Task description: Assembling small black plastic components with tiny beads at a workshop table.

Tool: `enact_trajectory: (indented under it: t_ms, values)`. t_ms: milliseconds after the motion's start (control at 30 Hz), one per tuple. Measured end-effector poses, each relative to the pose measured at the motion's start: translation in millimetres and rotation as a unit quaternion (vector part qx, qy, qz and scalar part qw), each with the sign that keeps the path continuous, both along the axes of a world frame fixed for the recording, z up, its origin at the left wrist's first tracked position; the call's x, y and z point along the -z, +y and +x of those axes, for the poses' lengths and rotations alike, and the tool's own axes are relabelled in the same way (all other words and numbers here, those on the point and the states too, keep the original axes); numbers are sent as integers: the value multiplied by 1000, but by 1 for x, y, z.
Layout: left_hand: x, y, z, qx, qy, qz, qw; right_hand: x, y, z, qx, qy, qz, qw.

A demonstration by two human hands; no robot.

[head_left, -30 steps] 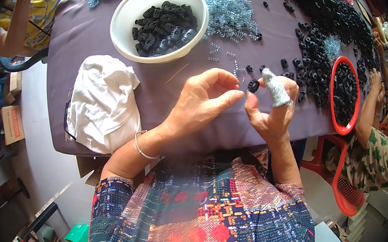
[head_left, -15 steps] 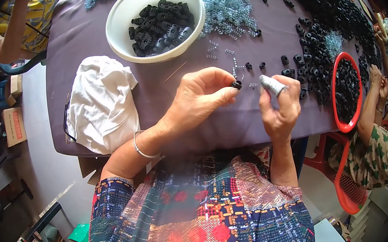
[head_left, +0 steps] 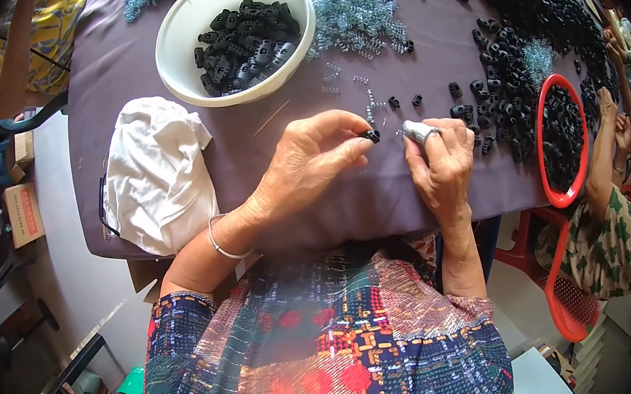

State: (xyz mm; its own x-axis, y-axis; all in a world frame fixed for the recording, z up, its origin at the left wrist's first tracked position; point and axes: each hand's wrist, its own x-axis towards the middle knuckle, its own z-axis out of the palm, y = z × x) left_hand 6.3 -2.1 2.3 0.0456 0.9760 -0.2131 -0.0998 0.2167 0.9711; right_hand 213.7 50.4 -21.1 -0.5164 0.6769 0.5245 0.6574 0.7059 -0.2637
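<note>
- Nearest is the person's patterned shirt (head_left: 330, 339), at the edge of the table's mauve cloth (head_left: 314, 208).
- The left hand (head_left: 306, 157), a bangle (head_left: 219, 240) at its wrist, has thumb and forefinger closed in a pinch on a small black piece (head_left: 371, 136), raised in front of the person.
- The right hand (head_left: 444, 165) is just beside it, fingers bent in together, one fingertip wrapped in a grey covering (head_left: 418, 132). (A tiny glinting bit shows at its fingertips; whether they grip it, I cannot tell.)
- Left of the hands lies a crumpled white cloth (head_left: 158, 175).
- Just beyond the hands, a few loose springs (head_left: 370, 104) lie near two black parts (head_left: 417, 100); a thin stick (head_left: 271, 117) lies to their left.
- Farther off stand a white bowl (head_left: 183, 22) of black pieces and, at right, a red basket (head_left: 562, 199), also filled.
- Farthest are a heap of springs (head_left: 356, 15) and a dark spread of black parts (head_left: 537, 28).
</note>
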Motion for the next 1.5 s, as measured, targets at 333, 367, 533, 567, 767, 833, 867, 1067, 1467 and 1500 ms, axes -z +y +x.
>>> enact_trajectory:
  t_ms: [333,367,533,567,767,833,867,1067,1467,1500]
  values:
    - [7,-3,5,-1,93,89,992,-36,-7,-17,-98,27,14,995]
    - [7,-3,5,-4,134,118,984,-37,-8,-17,-99,19,13,995]
    - [1,-3,6,-11,177,178,968,-42,-9,-19,-107,-40,13,993]
    - [1,-3,6,-8,187,186,964,-43,-9,-20,-113,-41,7,993]
    - [-1,-1,0,27,-93,-15,995,-40,-14,-16,-102,71,-115,986]
    - [-2,0,-2,40,-112,-19,993,-39,-17,-16,-79,119,-101,985]
    - [-3,-1,-1,38,-128,-36,990,-38,-18,-16,-88,127,-102,983]
    - [2,1,-1,53,-175,-65,981,-23,-33,-22,-87,141,-89,982]
    - [4,2,0,59,-166,-53,983,-13,-36,-25,-109,214,-164,957]
    - [4,2,-1,61,-178,-63,980,-16,-36,-24,-74,215,-171,959]
